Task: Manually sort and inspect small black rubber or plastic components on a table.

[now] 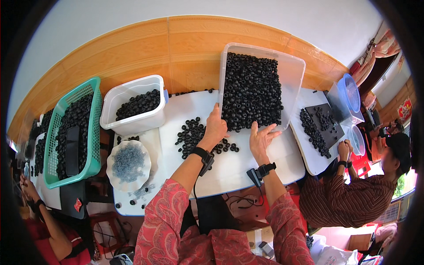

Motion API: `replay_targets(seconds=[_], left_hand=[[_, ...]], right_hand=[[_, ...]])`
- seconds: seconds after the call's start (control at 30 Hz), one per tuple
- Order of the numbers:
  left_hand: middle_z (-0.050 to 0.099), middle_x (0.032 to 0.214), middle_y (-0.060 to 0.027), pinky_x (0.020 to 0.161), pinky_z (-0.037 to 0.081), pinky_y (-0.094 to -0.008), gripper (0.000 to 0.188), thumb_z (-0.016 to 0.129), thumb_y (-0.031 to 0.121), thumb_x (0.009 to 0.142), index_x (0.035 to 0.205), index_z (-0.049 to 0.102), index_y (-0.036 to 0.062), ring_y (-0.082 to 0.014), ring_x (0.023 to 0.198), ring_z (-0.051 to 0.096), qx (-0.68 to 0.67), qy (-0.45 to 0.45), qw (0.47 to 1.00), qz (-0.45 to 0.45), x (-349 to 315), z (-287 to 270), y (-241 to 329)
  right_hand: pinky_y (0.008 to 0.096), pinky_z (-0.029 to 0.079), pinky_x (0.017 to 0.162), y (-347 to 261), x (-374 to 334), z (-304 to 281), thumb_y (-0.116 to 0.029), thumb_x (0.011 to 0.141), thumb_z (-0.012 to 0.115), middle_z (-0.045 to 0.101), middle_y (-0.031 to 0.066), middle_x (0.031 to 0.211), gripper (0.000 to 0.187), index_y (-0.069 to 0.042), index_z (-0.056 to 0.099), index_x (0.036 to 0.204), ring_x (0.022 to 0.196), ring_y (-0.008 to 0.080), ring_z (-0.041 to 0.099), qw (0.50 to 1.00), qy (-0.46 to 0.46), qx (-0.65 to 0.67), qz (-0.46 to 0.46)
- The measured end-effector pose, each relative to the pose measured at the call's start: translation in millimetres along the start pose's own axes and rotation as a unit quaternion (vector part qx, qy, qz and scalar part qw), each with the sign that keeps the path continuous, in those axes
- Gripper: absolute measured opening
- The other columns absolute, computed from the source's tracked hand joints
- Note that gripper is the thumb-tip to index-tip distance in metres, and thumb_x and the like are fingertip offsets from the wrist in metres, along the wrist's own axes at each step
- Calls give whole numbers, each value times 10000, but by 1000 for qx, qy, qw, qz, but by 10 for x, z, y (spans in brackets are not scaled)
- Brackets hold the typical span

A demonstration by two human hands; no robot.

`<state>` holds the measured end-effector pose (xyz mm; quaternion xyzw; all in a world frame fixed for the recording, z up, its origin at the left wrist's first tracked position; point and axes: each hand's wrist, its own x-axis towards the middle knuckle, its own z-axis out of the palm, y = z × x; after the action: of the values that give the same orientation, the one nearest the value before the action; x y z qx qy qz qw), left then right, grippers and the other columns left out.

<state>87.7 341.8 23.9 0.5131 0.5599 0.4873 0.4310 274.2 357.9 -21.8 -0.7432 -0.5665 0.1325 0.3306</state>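
A clear plastic bin (292, 79) stands tilted on the far side of my white table (251, 168). Many small black ring-shaped parts (251, 90) fill its left side, and bare floor of the bin shows on the right. My left hand (215, 130) grips its near left corner. At the near edge, my right hand (261, 140) holds the rim with thumb and fingers spread over it. Beside and under my left wrist lies a loose pile of the same black parts (191, 137). Dark bands with small devices circle both wrists.
Left of the pile stand a white tub (132, 126) of black parts, a scalloped plate (115, 182) with grey bits, and a green basket (93, 154). At right, a person (349, 198) works at another table with a black board (324, 126). Another person's arm (53, 227) shows at left.
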Motion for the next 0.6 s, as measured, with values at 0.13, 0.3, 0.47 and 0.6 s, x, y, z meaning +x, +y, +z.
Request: replay_targets(seconds=[0.13, 0.3, 0.47, 0.6], left_hand=[[438, 1322, -292, 616, 653, -403, 692, 470, -70, 868, 1501, 195, -25, -396, 966, 637, 32, 11, 999, -10, 52, 9, -82], [629, 715, -192, 594, 580, -390, 678, 463, -44, 831, 1485, 289, -18, -250, 588, 635, 174, 113, 973, 103, 170, 65, -335], [632, 730, -244, 613, 550, -403, 633, 468, -32, 825, 1448, 357, -25, -320, 623, 655, 197, 156, 959, 127, 194, 76, -375], [617, 1082, -321, 839, 519, -431, 569, 499, -37, 827, 1385, 404, -94, -424, 957, 637, 136, 109, 984, 28, 147, 71, -159]], right_hand=[[577, 154, 1158, -42, -5, 20, -630, 943, 448, -173, 495, 1440, 1054, 125, -49, 1485, 1387, 630, 34, 1000, -8, -21, 21], [576, 158, 1158, -52, -11, 9, -629, 941, 456, -164, 484, 1450, 1048, 102, -52, 1495, 1385, 629, 61, 1000, -9, -16, 25], [569, 141, 1165, -19, -21, 32, -604, 953, 457, -150, 483, 1455, 1033, 117, -56, 1487, 1397, 614, 41, 1000, -1, -15, 8], [555, 154, 1164, 94, -21, -52, -565, 973, 451, -94, 458, 1480, 986, 140, -17, 1478, 1409, 585, 56, 999, 15, 24, -24]])
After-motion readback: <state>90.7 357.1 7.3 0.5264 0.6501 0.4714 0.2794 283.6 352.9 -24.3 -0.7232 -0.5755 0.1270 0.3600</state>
